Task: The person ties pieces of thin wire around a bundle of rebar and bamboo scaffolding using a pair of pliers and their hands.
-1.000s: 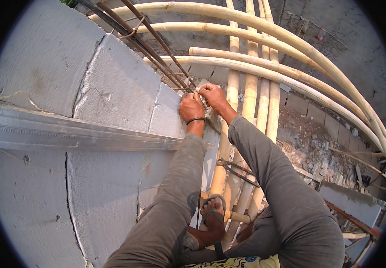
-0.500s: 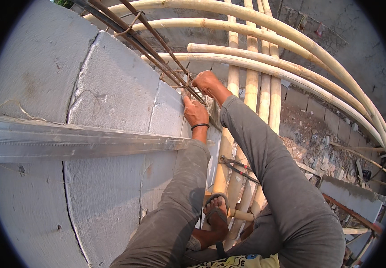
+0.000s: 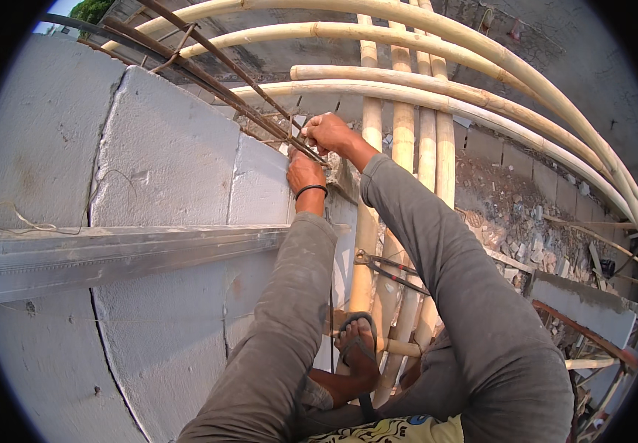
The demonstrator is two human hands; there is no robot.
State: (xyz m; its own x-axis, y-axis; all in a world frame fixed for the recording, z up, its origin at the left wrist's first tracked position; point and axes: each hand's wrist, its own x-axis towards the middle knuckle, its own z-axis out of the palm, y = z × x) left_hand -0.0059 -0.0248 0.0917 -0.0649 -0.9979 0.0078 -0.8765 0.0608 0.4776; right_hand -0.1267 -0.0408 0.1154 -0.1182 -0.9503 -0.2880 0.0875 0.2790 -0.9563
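Observation:
Several rusty steel rebars (image 3: 219, 87), joined by a bent steel stirrup (image 3: 179, 52), run along the top of the pale block wall (image 3: 171, 148). My left hand (image 3: 306, 176), with a dark band at its wrist, is closed around the rebars near their lower end, above the wall's edge. Just over it, my right hand (image 3: 330, 134) is closed in a pinch beside the bars. Whatever sits between its fingertips is too small to make out. Pincers (image 3: 389, 269) with dark handles rest on the bamboo poles (image 3: 364, 284) by my right forearm.
A long metal straightedge (image 3: 127, 255) lies across the wall. My sandalled foot (image 3: 357, 347) stands on the bamboo. Curved bamboo poles (image 3: 437, 100) cross ahead. Rubble (image 3: 533, 244) covers the ground below at right, near a grey block slab (image 3: 581, 306).
The whole view has shifted a little, so the wall and bamboo sit further left. My right hand has turned slightly at the bars; my left hand stays on them.

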